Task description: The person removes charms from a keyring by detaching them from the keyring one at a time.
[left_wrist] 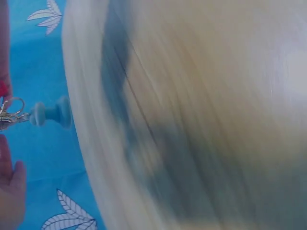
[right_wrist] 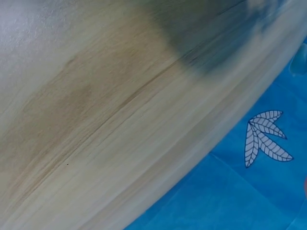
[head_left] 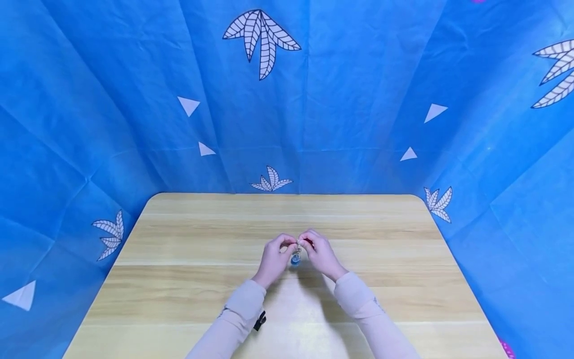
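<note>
A keychain (head_left: pixel 295 259) with a translucent blue charm hangs between the two hands, over the middle of the table. In the left wrist view, the keychain (left_wrist: pixel 38 114) shows gold-coloured metal links and a ring, and its charm has a stacked, rounded shape. My left hand (head_left: pixel 274 257) pinches its upper end between thumb and fingertips. From the other side my right hand (head_left: pixel 321 253) pinches the same end, close to the left fingertips. A small red part shows near the fingers; what it belongs to is unclear. The right wrist view catches only a sliver of the charm (right_wrist: pixel 300 60).
The pale wooden table (head_left: pixel 188 239) has rounded far corners. Blue cloth (head_left: pixel 350 89) with white leaf and triangle prints hangs behind and at both sides. A small black item (head_left: pixel 260 320) shows beside the left forearm; whether it is strapped on cannot be seen.
</note>
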`<control>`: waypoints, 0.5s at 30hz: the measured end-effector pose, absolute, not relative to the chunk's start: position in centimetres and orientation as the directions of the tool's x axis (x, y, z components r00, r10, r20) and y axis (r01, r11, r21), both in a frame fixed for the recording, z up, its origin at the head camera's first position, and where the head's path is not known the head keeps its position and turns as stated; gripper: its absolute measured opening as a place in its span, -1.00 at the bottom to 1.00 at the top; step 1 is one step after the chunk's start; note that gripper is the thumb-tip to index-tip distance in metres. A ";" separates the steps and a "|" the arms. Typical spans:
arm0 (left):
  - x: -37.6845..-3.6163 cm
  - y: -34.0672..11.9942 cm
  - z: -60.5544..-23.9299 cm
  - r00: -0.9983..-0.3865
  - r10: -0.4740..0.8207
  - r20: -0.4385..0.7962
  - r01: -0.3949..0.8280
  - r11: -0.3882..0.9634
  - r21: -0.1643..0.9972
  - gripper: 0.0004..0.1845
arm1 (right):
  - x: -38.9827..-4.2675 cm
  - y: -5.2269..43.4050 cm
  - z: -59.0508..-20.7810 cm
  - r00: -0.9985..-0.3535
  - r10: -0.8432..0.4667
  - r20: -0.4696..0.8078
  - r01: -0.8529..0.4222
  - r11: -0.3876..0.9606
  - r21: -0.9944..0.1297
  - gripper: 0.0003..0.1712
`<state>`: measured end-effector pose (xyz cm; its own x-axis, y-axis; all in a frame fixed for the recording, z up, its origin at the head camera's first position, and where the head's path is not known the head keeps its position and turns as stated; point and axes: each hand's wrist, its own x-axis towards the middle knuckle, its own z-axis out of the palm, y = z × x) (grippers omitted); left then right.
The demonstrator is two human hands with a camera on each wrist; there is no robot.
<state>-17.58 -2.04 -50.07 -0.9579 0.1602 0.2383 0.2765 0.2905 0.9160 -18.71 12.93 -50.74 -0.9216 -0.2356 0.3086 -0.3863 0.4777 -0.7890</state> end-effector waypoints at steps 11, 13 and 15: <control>-18.0 -2.2 -52.1 -0.988 0.152 -0.018 -0.001 0.112 0.994 -0.83 | -18.5 13.1 -50.9 -0.915 -0.232 0.331 -0.403 0.470 -0.785 -0.90; -18.1 -2.4 -52.5 -0.990 0.139 0.014 0.037 0.166 0.985 -0.86 | -18.3 13.3 -50.9 -0.918 -0.234 0.320 -0.395 0.468 -0.791 -0.91; -17.9 -2.6 -52.4 -0.989 0.135 0.056 0.086 0.229 0.970 -0.89 | -18.2 13.4 -50.9 -0.920 -0.243 0.307 -0.388 0.461 -0.798 -0.92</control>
